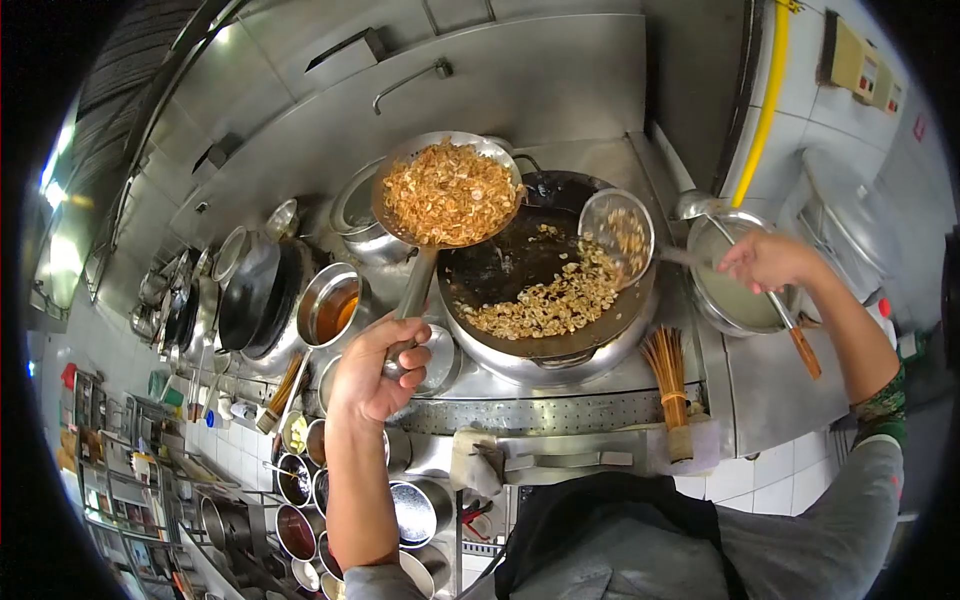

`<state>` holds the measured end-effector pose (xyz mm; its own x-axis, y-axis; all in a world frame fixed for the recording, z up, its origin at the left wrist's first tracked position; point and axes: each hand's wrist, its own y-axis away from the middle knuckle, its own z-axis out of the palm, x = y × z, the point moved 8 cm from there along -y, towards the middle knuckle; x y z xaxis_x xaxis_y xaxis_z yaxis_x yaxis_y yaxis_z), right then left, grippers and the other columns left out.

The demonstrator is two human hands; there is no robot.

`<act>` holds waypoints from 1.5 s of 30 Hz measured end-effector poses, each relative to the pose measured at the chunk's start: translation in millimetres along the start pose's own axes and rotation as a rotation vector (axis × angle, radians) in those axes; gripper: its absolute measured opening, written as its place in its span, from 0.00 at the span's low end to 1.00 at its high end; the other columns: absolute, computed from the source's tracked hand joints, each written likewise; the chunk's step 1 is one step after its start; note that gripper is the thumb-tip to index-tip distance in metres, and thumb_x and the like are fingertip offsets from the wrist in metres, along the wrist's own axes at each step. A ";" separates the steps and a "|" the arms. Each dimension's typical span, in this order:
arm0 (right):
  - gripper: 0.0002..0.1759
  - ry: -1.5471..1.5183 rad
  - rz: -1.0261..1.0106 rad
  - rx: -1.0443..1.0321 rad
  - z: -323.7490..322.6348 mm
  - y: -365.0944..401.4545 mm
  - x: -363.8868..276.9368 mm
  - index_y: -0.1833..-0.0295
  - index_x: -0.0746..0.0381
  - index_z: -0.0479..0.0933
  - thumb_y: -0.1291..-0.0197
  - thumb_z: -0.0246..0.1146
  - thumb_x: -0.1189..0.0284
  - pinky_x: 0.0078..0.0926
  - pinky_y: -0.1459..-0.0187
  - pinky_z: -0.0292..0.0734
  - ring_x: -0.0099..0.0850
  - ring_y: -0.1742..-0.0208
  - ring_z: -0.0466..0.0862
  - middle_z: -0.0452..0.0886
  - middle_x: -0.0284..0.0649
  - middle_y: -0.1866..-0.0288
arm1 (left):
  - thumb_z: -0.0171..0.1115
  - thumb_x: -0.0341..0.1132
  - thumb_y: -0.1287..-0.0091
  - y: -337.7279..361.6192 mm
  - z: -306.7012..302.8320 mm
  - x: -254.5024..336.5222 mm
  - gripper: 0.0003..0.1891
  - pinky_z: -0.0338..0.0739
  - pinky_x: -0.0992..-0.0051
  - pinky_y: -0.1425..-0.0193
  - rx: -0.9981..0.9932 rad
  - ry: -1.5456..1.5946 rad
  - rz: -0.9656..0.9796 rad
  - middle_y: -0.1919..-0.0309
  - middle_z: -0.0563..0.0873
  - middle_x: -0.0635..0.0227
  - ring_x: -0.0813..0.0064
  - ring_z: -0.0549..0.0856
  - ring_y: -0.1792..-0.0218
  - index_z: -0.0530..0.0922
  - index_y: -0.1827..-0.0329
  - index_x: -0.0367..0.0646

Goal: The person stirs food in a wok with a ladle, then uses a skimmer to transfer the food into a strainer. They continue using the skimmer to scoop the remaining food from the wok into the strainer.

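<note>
My left hand (385, 368) is wrapped round the metal handle of a large strainer (425, 268), which is heaped with golden-brown fried flakes (452, 192). The strainer is raised at the upper left edge of the black wok (500, 245). My right hand (765, 262) grips the handle of a smaller skimmer (617, 235) that is tilted over the wok's right side, with some pieces in it. Pale brown pieces (545, 300) lie along the wok's lower side beside dark liquid.
Right of the wok stands a pot of pale liquid (740, 285) with a wooden-handled ladle (803, 350) across it. A bamboo brush (670, 385) stands at the front. Pots (335, 305) and sauce containers (298, 530) line the left. A faucet (410, 85) is behind.
</note>
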<state>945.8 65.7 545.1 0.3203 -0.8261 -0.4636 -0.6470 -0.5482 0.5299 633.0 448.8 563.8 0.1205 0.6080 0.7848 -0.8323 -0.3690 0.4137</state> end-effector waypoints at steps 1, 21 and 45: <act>0.20 -0.075 0.025 -0.062 10.7 3.6 3.4 0.38 0.61 0.81 0.33 0.63 0.68 0.24 0.81 0.68 0.20 0.83 0.73 0.80 0.34 0.76 | 0.59 0.30 0.27 0.7 -2.1 -0.7 0.14 0.64 0.86 0.83 -0.004 0.009 -0.003 0.66 0.78 0.69 0.87 0.72 0.78 0.75 0.42 0.35; 0.13 -0.980 -0.192 -0.073 181.4 -39.4 1.6 0.42 0.62 0.81 0.27 0.62 0.70 0.17 0.87 0.56 0.15 0.86 0.65 0.73 0.28 0.79 | 0.60 0.28 0.32 10.2 -13.3 -23.5 0.12 0.64 0.83 0.81 -0.047 0.050 -0.025 0.67 0.78 0.66 0.83 0.73 0.78 0.73 0.47 0.40; 0.19 0.573 -0.536 0.645 -19.4 83.0 -177.2 0.44 0.64 0.83 0.41 0.59 0.79 0.46 0.56 0.83 0.51 0.61 0.87 0.86 0.53 0.64 | 0.60 0.27 0.31 -11.4 13.0 -50.7 0.11 0.62 0.81 0.78 -0.148 0.220 -0.236 0.69 0.77 0.70 0.83 0.71 0.77 0.74 0.47 0.38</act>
<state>848.8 164.1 685.0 0.8517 -0.5233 -0.0271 -0.5166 -0.8299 -0.2108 643.4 413.1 525.3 0.2129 0.8074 0.5502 -0.8665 -0.1042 0.4882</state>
